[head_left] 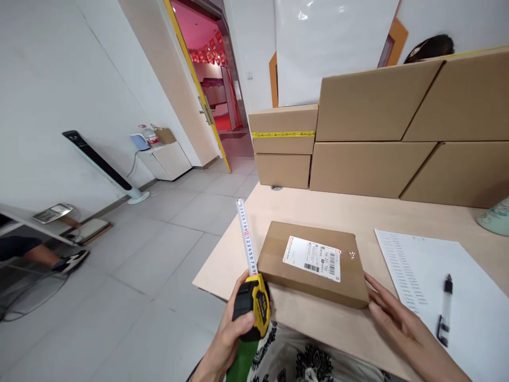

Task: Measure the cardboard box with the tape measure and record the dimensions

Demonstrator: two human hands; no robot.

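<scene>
Cardboard box [310, 284]: lay flat on the table [318, 212] close to the front edge, shipping label [312, 258] face up; long axis ran left to right, a bit skewed.
Tape measure [252, 313]: yellow-black case sat at the box's near left corner; touching or just beside, couldn't tell.
Blade [246, 239]: extended, ran away from the person along the box's left short side, so crosswise to the long axis; tip reached past the far left corner.
Left hand [228, 334]: fingers wrapped firmly round the tape measure case, thumb hidden behind it.
Right hand [401, 318]: flat, fingers straight and slightly spread, fingertips against the box's near right corner; held nothing.
Key relation: box lay between the two hands, directly right of the gripped case; left hand was nearer the blade side, right hand nearer the opposite end.
Around: sheet of paper [457, 276] right of the box with a pen [444, 310] on it, near the right hand; stacked cartons [369, 132] along the far side of the table.
</scene>
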